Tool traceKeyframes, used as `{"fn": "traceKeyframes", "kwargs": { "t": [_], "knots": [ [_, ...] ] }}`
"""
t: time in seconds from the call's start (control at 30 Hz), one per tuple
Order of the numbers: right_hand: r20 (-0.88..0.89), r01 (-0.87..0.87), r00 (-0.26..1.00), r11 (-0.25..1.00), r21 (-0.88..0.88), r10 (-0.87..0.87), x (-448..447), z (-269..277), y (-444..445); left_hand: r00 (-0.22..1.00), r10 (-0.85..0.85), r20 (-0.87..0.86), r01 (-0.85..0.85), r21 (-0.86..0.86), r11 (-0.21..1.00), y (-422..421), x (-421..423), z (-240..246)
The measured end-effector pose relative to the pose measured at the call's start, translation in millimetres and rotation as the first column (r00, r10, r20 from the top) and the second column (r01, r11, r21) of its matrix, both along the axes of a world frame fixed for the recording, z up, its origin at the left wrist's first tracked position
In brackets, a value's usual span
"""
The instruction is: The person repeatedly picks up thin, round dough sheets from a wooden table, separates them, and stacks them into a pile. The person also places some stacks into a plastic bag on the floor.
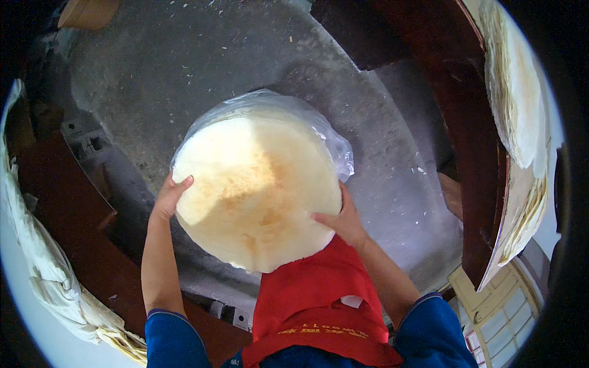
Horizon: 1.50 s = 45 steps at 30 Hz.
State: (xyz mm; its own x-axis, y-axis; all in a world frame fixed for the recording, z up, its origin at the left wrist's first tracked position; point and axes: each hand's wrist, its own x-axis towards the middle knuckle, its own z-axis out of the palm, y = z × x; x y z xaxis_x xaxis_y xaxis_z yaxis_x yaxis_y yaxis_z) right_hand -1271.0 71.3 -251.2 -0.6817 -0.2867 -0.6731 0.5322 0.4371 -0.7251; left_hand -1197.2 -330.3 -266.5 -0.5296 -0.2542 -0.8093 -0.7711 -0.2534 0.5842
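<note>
A stack of large round flatbread sheets [257, 198], pale with browned patches, is held out in front of my red apron. My left hand [174, 195] grips its left edge, thumb on top and fingers out of sight beneath. On the right edge my right hand [343, 216] grips the same way, thumb laid over the top sheet. A clear plastic bag [333, 147] shows around the stack's far and right sides; how far it runs underneath is hidden. Bright light falls across the upper left of the top sheet.
Below lies a grey concrete floor [230, 50] with scattered white crumbs. To the right, a dark wooden table [474, 138] bears stacked flatbread sheets [515, 92]. Another dark table [69, 198] on the left has cloth or plastic-covered material [50, 271] along it. A panelled door [497, 303] stands lower right.
</note>
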Motion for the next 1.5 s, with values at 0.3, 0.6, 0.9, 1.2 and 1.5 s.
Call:
{"fn": "traceKeyframes", "kwargs": {
  "t": [0.3,0.6,0.9,1.2,1.5],
  "knots": [
    [0.011,-0.265,0.964,0.963,0.046,0.265,9,85,-29,0.994,0.052,0.097,-0.061,0.085,0.995,-37,19,-10],
    [-0.342,-0.109,0.899,0.896,0.429,0.273,-14,-19,3,0.99,-0.059,0.129,0.074,-0.114,0.991,-9,-4,13],
    [0.646,0.542,0.676,0.833,-0.11,-0.354,-12,-49,16,0.979,-0.073,0.189,0.09,-0.082,0.993,9,-27,14],
    [0.303,0.11,0.951,0.984,-0.138,-0.064,-52,-54,39,0.986,-0.139,-0.094,0.117,-0.208,0.971,-5,15,16],
    [0.418,-0.392,0.848,0.916,0.083,0.325,-164,-21,-98,0.616,0.777,0.132,-0.782,0.223,0.582,146,154,-5]
  ]
}}
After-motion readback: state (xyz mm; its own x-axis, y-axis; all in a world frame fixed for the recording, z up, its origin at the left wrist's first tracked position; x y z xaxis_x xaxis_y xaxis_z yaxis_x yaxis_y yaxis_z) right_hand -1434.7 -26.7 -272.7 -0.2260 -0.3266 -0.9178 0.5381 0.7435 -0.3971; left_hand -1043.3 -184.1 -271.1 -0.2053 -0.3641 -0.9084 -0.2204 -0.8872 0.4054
